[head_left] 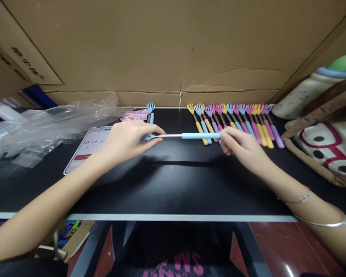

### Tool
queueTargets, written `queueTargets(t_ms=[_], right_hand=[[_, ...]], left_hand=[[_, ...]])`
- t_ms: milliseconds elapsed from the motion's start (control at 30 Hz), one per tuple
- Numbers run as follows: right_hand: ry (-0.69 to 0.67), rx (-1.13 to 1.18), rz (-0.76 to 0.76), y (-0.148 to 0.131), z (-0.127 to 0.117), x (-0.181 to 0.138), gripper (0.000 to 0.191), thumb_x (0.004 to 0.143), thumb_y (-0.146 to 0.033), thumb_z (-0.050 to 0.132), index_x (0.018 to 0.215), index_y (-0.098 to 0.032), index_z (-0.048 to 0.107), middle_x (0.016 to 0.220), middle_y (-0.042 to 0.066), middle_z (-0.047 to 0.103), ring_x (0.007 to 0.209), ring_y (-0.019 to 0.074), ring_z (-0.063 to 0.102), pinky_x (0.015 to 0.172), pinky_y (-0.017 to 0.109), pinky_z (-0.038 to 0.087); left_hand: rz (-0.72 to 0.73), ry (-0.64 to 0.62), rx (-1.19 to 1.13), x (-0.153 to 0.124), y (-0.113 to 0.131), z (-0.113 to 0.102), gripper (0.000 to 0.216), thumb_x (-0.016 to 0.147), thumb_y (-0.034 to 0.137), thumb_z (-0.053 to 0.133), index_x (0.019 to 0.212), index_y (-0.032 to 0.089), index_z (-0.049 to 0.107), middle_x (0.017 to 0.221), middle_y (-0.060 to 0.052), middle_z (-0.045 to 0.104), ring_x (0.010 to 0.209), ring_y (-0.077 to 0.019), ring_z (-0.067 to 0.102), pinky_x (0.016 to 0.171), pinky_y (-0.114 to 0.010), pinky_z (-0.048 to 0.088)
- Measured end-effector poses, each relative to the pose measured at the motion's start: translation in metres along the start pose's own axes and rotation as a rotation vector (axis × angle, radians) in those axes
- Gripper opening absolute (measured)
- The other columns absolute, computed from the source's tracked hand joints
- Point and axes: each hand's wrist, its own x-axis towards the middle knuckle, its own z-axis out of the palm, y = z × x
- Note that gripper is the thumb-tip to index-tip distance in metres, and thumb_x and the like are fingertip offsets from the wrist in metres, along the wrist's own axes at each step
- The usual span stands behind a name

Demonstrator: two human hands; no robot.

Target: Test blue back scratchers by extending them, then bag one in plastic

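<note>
Two slip points

Left hand (129, 136) pinches claw end (148, 137), right hand (238, 142) handle end (202, 135), of light-blue plastic-and-metal back scratcher (173, 135) above black tabletop (173, 192); uneven pull could slip it. Beyond: knock could scatter multicoloured claw-headed scratchers (250, 129).

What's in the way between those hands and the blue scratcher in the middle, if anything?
Nothing that I can see: the left hand holds the blue scratcher near its clawed end, and the right hand holds its other end.
</note>
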Motion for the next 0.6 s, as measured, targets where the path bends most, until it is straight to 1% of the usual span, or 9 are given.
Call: queueTargets(t_ms=[67,133,233,367,500,600], right_hand=[[-0.005,0.100,0.062,0.003,0.003,0.000,0.044,0.093,-0.060,0.045,0.076,-0.021,0.052,0.057,-0.002,0.050,0.050,0.0111,0.047,0.050,0.025,0.038],[-0.013,0.163,0.107,0.006,0.005,0.001,0.043,0.092,-0.060,0.047,0.076,-0.021,0.052,0.057,-0.002,0.051,0.049,0.0108,0.048,0.048,0.025,0.038],[-0.009,0.201,0.123,0.008,0.008,0.000,0.043,0.092,-0.060,0.048,0.075,-0.021,0.051,0.057,-0.002,0.050,0.049,0.0109,0.048,0.049,0.025,0.040],[-0.017,0.200,0.100,0.008,0.009,-0.001,0.047,0.091,-0.065,0.046,0.075,-0.021,0.050,0.054,-0.003,0.047,0.047,0.0107,0.046,0.049,0.025,0.040],[-0.022,0.189,0.070,0.006,0.009,-0.003,0.049,0.090,-0.067,0.044,0.077,-0.021,0.051,0.052,-0.004,0.045,0.045,0.0101,0.043,0.047,0.025,0.036],[0.017,0.177,0.055,0.005,0.008,-0.005,0.048,0.091,-0.066,0.043,0.076,-0.021,0.050,0.050,-0.004,0.044,0.044,0.0101,0.042,0.047,0.025,0.035]], left_hand=[[-0.010,-0.046,-0.025,0.000,-0.002,0.001,0.026,0.094,0.043,0.050,0.103,0.030,0.071,0.098,0.003,0.075,0.086,-0.0172,0.070,0.058,-0.024,0.039],[-0.016,-0.059,-0.032,0.001,-0.003,0.003,0.026,0.094,0.044,0.051,0.103,0.029,0.070,0.099,0.004,0.075,0.087,-0.0176,0.070,0.059,-0.025,0.039],[0.001,-0.001,-0.006,0.000,-0.001,0.003,0.023,0.094,0.041,0.053,0.101,0.029,0.072,0.093,0.004,0.075,0.084,-0.0167,0.069,0.058,-0.025,0.038],[0.065,0.098,0.052,-0.003,0.002,0.004,0.023,0.095,0.038,0.053,0.097,0.029,0.074,0.081,0.001,0.074,0.078,-0.0151,0.067,0.052,-0.026,0.033],[0.094,0.125,0.049,-0.004,0.002,0.007,0.026,0.096,0.039,0.052,0.098,0.029,0.075,0.077,-0.001,0.073,0.074,-0.0152,0.065,0.052,-0.025,0.033],[0.099,0.143,0.003,-0.004,0.002,0.011,0.024,0.095,0.038,0.053,0.098,0.029,0.076,0.075,0.000,0.072,0.070,-0.0146,0.065,0.053,-0.025,0.035]])
